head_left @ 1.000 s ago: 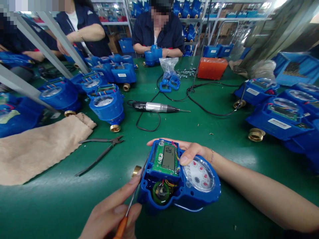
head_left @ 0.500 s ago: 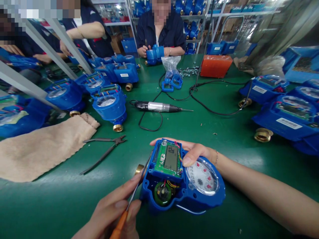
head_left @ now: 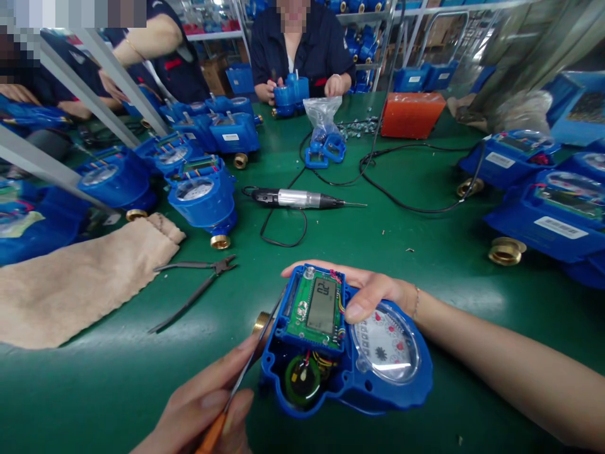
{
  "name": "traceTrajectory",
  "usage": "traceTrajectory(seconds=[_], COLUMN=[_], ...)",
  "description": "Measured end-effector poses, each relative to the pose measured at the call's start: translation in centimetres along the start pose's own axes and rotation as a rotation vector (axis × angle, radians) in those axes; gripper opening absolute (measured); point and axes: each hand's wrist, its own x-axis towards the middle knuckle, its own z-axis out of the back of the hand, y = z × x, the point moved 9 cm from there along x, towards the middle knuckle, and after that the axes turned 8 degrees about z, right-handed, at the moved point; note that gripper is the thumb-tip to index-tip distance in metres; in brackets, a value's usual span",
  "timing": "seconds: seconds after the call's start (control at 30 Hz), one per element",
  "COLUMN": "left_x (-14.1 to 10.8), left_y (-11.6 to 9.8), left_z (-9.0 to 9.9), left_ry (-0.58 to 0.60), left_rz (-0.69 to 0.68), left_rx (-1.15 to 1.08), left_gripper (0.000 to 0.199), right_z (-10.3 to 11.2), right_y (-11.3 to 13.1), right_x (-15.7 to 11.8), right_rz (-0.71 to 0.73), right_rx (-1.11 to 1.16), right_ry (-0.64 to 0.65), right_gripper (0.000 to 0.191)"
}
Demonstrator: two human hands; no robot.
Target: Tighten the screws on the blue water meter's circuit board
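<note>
My right hand (head_left: 373, 293) is closed on a blue meter (head_left: 350, 384) from its far side, the thumb lying between the display and the round dial. The meter is open, with a green circuit board (head_left: 297, 321) and a small screen showing. A round green part (head_left: 302, 380) with wires sits in its lower pocket. In my left hand (head_left: 208, 403) is a tweezers-like metal tool (head_left: 218, 424) with an orange handle, gripped between thumb and fingers. Its thin shaft runs along the meter's left edge; whether the tip touches is hard to tell.
Pliers (head_left: 221, 266) and a tan cloth (head_left: 89, 284) lie at left. An electric screwdriver (head_left: 302, 199) with a cable lies beyond the meter. Blue meters (head_left: 201, 202) stand on both sides. An orange box (head_left: 412, 115) and a person holding a meter (head_left: 290, 94) are at the back.
The meter has tilted slightly and its lower end has come a little nearer. My left hand has moved slightly down and left with the tool. Across the table, the person's hand has left the meter's right side.
</note>
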Motion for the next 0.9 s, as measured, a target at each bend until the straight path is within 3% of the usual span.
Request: traceTrajectory(seconds=[0.2,0.5,0.73,0.9], left_x=[-0.1,0.4,0.8,1.9], left_y=[0.4,0.0,0.0,-1.6], left_z=[0.0,-0.6,-0.3,-1.7], left_ry=[0.112,0.145,0.101,0.236], left_rz=[0.032,0.044,0.049,0.011], left_rx=[-0.014,-0.053,0.016,-0.022], left_gripper=[0.003,0.01,0.01,0.008], right_z=[0.2,0.2,0.3,0.3], right_y=[-0.4,-0.4,-0.3,-0.4], right_x=[0.0,0.0,0.0,0.3], right_rz=[-0.003,-0.006,0.003,0.002], right_rx=[0.001,-0.029,-0.018,-0.052], right_ry=[-0.016,-0.046,-0.046,-0.063], right_gripper=[0.08,0.08,0.079,0.08])
